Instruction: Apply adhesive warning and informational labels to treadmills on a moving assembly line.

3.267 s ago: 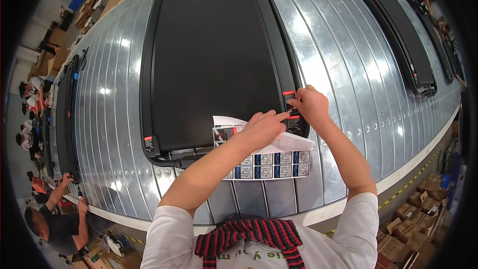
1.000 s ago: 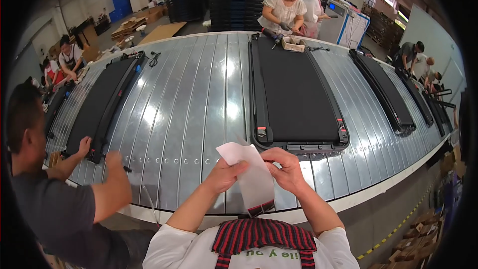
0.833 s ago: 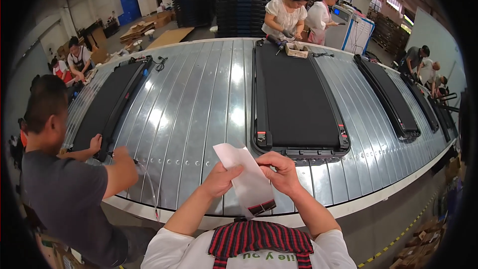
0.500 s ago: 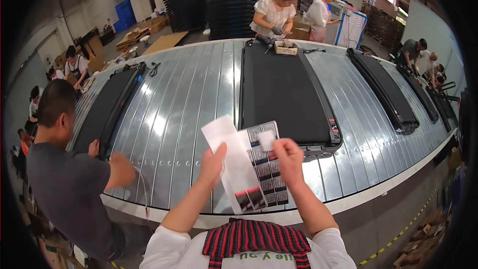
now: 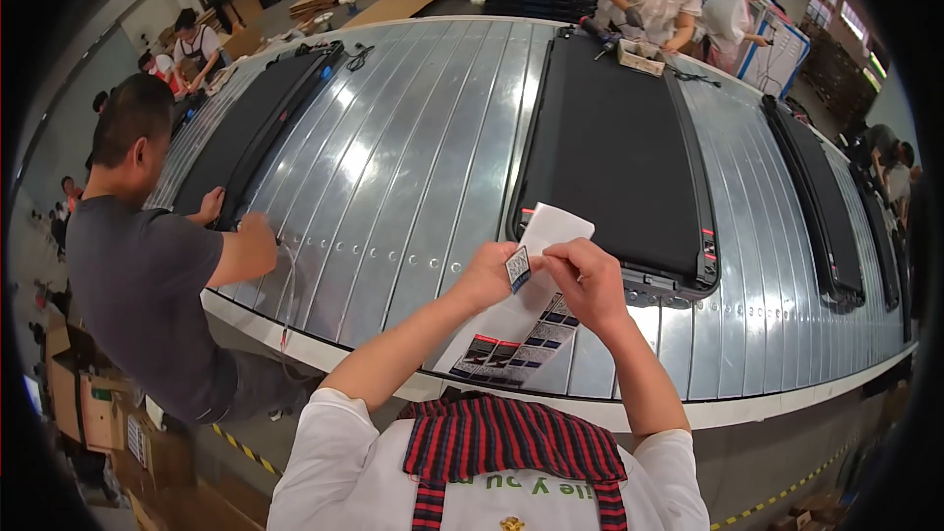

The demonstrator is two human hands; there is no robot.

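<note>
Since 0.5 s ago, a square label (image 5: pixel 518 269) has come to the left hand (image 5: pixel 484 277), printed face showing, where a white square piece hung at the right hand (image 5: pixel 593 285); the view has swung too. The hands are close together: the left is clamped on the label sheets (image 5: pixel 557 224) with the label by its fingertips, while the right seems to pinch their right side, its fingertips partly hidden. Holding from 2 sides probably keeps such thin, limp paper steady. The sheets, smooth white with red-and-black and coded rectangles, slant above the near edge of the desk (image 5: pixel 413 138). Beyond them the black unit (image 5: pixel 615 157), matt with rounded corners, lies flat across shiny metal slats, probably for stability.
</note>
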